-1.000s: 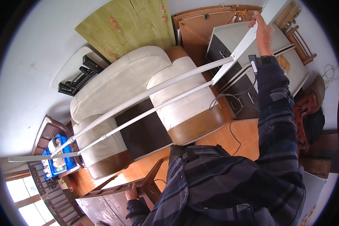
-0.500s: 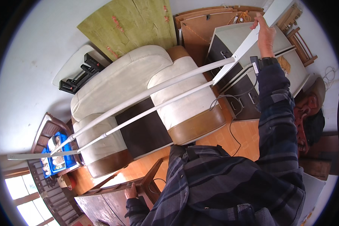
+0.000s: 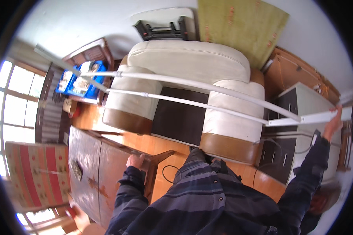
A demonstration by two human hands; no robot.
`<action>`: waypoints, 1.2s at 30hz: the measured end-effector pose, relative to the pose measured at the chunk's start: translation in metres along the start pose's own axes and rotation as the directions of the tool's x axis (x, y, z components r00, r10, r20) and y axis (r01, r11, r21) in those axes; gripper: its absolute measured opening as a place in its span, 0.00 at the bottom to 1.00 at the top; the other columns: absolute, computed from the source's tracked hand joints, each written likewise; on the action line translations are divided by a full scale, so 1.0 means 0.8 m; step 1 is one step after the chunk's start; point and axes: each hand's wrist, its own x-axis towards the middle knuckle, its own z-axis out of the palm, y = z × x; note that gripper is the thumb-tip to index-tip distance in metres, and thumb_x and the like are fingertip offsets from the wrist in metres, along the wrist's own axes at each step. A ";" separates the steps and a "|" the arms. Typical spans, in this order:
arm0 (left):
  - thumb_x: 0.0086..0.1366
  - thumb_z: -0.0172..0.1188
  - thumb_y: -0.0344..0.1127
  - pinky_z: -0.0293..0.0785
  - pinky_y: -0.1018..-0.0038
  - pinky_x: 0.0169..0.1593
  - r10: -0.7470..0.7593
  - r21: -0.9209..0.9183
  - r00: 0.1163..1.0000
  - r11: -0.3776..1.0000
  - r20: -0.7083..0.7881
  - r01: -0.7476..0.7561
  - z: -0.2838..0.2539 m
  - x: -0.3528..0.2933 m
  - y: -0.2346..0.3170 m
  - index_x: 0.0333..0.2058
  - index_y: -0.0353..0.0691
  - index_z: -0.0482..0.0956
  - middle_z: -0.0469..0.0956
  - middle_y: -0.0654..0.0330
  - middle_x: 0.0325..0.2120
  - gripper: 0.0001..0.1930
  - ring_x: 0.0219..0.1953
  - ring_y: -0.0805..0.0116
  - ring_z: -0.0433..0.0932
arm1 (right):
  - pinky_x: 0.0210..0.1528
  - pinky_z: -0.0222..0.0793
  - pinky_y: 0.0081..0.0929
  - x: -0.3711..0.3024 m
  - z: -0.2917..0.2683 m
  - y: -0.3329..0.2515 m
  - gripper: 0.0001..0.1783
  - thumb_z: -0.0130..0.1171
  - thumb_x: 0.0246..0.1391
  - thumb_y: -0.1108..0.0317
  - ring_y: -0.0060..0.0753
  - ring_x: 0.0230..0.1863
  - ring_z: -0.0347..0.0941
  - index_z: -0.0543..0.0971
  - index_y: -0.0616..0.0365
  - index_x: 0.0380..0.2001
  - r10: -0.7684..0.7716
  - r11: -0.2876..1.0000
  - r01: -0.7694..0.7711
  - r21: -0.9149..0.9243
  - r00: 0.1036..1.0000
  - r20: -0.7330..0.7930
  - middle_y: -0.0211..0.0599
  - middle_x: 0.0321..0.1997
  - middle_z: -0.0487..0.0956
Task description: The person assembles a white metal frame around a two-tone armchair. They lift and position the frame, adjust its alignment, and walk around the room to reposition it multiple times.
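Note:
A white rack of two long parallel tubes (image 3: 192,83) between flat white end posts spans the view in front of me. My right hand (image 3: 333,123) grips the right end post (image 3: 321,116) above the cabinet, arm stretched out. The far-left post (image 3: 55,59) passes over blue crates. At lower left, my left hand (image 3: 135,161) is curled on the edge of a worn wooden table (image 3: 86,150); part of its fingers is hidden. Behind and below the tubes stands a cream and brown armchair (image 3: 188,58) with a dark seat.
Blue plastic crates (image 3: 97,91) with pale items stand at left. A dark-fronted cabinet (image 3: 278,158) is at right. A folded table (image 3: 164,29) and a yellow-green board (image 3: 239,29) lean against the wall. A cable (image 3: 169,167) lies on the floor. A striped chair (image 3: 35,172) is beyond the table.
The view has turned left, so the room appears shifted right and shows more of the table and windows. My right hand stays on the rack's post; my left stays at the table's edge.

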 end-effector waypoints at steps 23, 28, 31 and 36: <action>0.62 0.62 0.63 0.78 0.56 0.53 -0.063 -0.023 0.996 0.998 -0.062 0.062 -0.020 -0.026 0.023 0.40 0.28 0.86 0.84 0.37 0.41 0.35 0.47 0.41 0.84 | 0.47 0.75 0.34 -0.019 0.021 -0.035 0.19 0.66 0.62 0.56 0.33 0.35 0.76 0.80 0.66 0.35 0.058 0.998 -0.057 0.031 0.998 -0.039 0.34 0.28 0.75; 0.62 0.63 0.64 0.78 0.56 0.54 -0.090 -0.021 0.995 0.996 -0.040 0.090 -0.021 -0.024 0.024 0.41 0.28 0.86 0.84 0.37 0.41 0.35 0.48 0.41 0.83 | 0.47 0.75 0.35 -0.024 0.022 -0.041 0.19 0.67 0.62 0.56 0.34 0.35 0.77 0.80 0.67 0.36 0.061 0.998 -0.061 0.011 0.996 -0.063 0.35 0.28 0.76; 0.61 0.63 0.64 0.78 0.55 0.54 -0.108 -0.025 0.993 0.994 -0.036 0.107 -0.021 -0.024 0.025 0.41 0.28 0.86 0.84 0.37 0.42 0.35 0.49 0.41 0.83 | 0.47 0.76 0.35 -0.020 0.020 -0.037 0.20 0.67 0.62 0.56 0.34 0.34 0.77 0.80 0.67 0.37 0.063 0.996 -0.060 0.072 0.997 -0.044 0.35 0.28 0.76; 0.61 0.63 0.64 0.78 0.55 0.54 -0.075 -0.039 0.995 0.997 -0.059 0.073 -0.021 -0.025 0.024 0.41 0.29 0.86 0.84 0.37 0.42 0.35 0.49 0.41 0.83 | 0.48 0.77 0.36 -0.011 0.013 -0.027 0.20 0.67 0.62 0.57 0.33 0.34 0.77 0.80 0.68 0.38 0.055 0.996 -0.051 0.068 0.997 -0.047 0.35 0.28 0.76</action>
